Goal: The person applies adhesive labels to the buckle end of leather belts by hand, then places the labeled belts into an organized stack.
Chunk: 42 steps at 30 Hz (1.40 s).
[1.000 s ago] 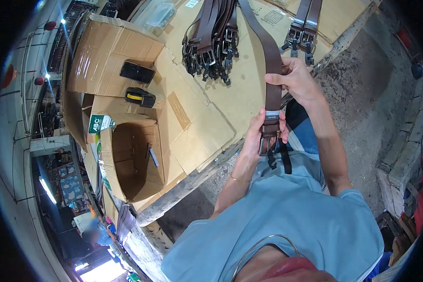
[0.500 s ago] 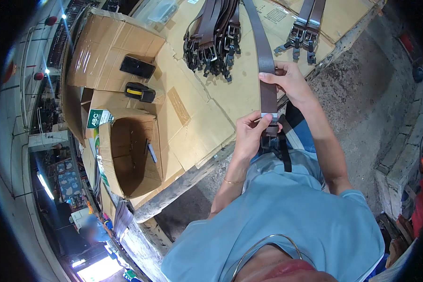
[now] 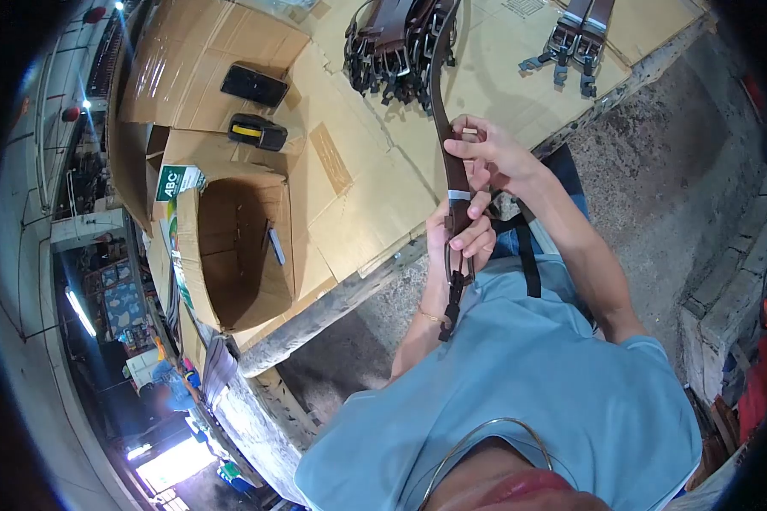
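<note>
A dark brown belt point(image 3: 454, 166) runs down from the top of the view, turned partly on its edge, with a white band around it near the buckle. My left hand point(image 3: 460, 234) is wrapped round the belt just above its dark metal buckle. A little higher, my right hand point(image 3: 490, 153) pinches the strap between thumb and fingers. The buckle point(image 3: 456, 294) hangs below my left hand, over my wrist and shirt. On the table, a bundle of buckled belts point(image 3: 398, 55) lies to the left of the strap, and two more belts point(image 3: 575, 43) lie to the right.
The cardboard-covered table point(image 3: 375, 200) fills the middle. At its left are an open cardboard box point(image 3: 288, 226) with a pen-like item inside, a black phone point(image 3: 254, 85) and a black-and-yellow tool point(image 3: 257, 132). Concrete floor point(image 3: 656, 170) shows at the right.
The belt has turned from flat to partly edge-on, and its buckle has swung into view below my left hand. My right hand has moved left, nearer my left hand.
</note>
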{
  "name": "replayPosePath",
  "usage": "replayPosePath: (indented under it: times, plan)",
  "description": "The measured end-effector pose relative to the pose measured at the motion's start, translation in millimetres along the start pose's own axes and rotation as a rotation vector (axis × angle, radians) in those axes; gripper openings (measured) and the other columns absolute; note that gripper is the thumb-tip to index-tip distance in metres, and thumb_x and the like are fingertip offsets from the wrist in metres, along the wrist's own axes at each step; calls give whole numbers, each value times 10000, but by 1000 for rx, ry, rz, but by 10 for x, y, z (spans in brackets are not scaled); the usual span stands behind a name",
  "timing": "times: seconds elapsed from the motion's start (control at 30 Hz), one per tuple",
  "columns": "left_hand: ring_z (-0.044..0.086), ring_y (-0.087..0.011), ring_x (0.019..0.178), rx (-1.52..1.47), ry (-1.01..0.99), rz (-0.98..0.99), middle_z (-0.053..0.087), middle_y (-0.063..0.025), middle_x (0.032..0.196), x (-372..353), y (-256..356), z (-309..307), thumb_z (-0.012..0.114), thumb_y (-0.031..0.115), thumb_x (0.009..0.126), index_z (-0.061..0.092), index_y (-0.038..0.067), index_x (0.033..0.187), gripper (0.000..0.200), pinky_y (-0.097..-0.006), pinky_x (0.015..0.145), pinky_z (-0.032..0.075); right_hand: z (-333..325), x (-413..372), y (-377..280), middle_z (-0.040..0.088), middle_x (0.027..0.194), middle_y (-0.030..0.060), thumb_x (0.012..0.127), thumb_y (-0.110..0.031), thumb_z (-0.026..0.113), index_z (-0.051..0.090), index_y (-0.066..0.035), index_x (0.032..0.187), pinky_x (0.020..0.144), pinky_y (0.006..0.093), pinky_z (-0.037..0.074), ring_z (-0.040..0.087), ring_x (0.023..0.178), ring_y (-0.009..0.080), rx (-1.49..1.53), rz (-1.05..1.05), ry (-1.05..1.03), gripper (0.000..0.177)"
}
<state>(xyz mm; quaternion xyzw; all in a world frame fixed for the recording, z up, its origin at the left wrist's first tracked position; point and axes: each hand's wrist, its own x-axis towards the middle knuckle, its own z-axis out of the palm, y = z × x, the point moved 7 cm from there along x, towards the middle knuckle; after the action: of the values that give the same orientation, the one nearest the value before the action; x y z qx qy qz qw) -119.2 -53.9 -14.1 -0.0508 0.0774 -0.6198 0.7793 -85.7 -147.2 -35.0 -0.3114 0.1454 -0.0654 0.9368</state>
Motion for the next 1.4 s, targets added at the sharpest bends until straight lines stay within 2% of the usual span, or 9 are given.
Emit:
replayPosePath:
  times: [0.07, 0.23, 0.37, 0.87, 0.9, 1.0, 1.13, 1.27, 1.4]
  plan:
    - [450, -74, 412, 115, 69, 44, 469, -61, 807, -28, 24, -73, 381, 199, 952, 370, -64, 1288, 427, -213, 368, 378, -8, 5, -5, 580, 834, 19, 793, -120, 708, 488, -105, 878, 531, 205, 459, 583, 702, 101, -12, -7, -110, 236]
    - [507, -149, 556, 559, 331, 58, 504, -67, 799, -89, 22, -175, 403, 327, 967, 498, 54, 964, 289, -253, 417, 393, -55, -6, -113, 606, 925, 83, 827, -143, 662, 503, -71, 997, 702, 262, 495, 600, 795, 153, 99, -41, -146, 243]
    - [527, -183, 570, 684, 360, 87, 514, -74, 782, -85, 33, -219, 450, 338, 952, 513, 54, 945, 291, -262, 433, 406, -35, -79, -172, 599, 1035, 136, 856, -139, 611, 481, -36, 1085, 768, 295, 511, 610, 873, 180, 147, -40, -223, 282]
    - [614, -229, 731, 549, 354, 95, 600, -136, 954, -29, 5, -243, 418, 337, 952, 484, 13, 1178, 400, -313, 615, 520, 124, -191, -458, 585, 1131, 202, 900, -215, 535, 457, -24, 1140, 828, 323, 522, 630, 961, 237, -32, -94, -72, 316]
    - [604, -228, 790, 502, 136, -33, 579, -174, 1017, -24, -16, -306, 431, 388, 938, 479, -19, 1181, 476, -288, 602, 517, 117, -179, -505, 584, 1138, 214, 916, -239, 490, 455, 0, 1141, 853, 322, 510, 634, 958, 240, -32, -140, -87, 330]
    - [530, -223, 906, 486, 59, 95, 530, -122, 1021, 45, -67, -339, 463, 476, 902, 449, -68, 1167, 605, -326, 718, 546, 165, -215, -605, 592, 1120, 209, 917, -210, 480, 453, 16, 1148, 819, 316, 520, 637, 942, 236, 38, -201, -49, 325]
    - [472, -166, 779, 509, -86, 40, 490, -90, 923, 116, -168, -328, 510, 623, 823, 447, -44, 1101, 725, -238, 601, 438, 124, -297, -713, 597, 1077, 245, 894, -141, 510, 451, 24, 1087, 854, 353, 515, 634, 953, 291, 101, -246, -8, 261]
    - [521, -152, 735, 511, -194, 11, 506, -104, 984, 183, -188, -439, 551, 643, 763, 456, 5, 1132, 743, -211, 544, 448, 38, -301, -743, 600, 1053, 256, 895, -120, 505, 458, 29, 1053, 853, 369, 517, 638, 932, 302, 133, -287, 21, 221]
    - [577, -183, 802, 637, 61, 188, 494, -96, 1082, 205, -122, -556, 515, 653, 774, 404, 56, 1192, 738, -287, 599, 479, -52, -302, -799, 606, 1025, 258, 898, -102, 507, 459, 21, 1022, 858, 375, 519, 642, 918, 309, 166, -331, 78, 181]
